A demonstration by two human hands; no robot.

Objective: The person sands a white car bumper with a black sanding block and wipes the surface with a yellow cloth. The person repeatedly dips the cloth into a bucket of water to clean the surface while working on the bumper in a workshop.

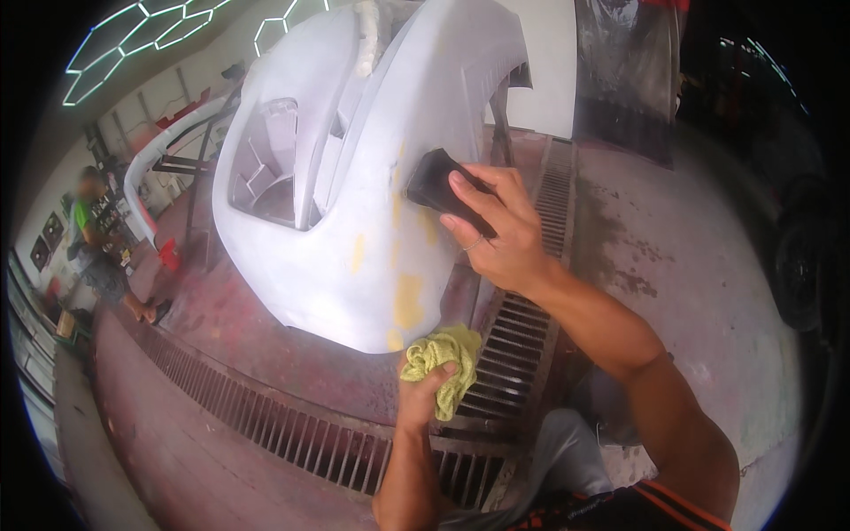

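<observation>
A pale grey-white car bumper [310, 274] stands before me, with yellowish patches along its corner and a large opening in its face. My right hand [509, 230] is closed around a black sanding block [443, 188], whose far end lies against or very close to the bumper's side. Lower down, my left hand [423, 389] grips a crumpled yellow-green cloth [453, 356] just beneath the bumper's bottom edge. The cloth hides part of the left fingers. Whether it touches the bumper, I cannot tell.
A metal drain grate [266, 423] runs across the reddish floor and up the right side. At the left, another person [93, 234] stands near a red bucket [169, 255] and a second bumper [135, 181] on a stand. A dark plastic sheet [624, 84] hangs behind.
</observation>
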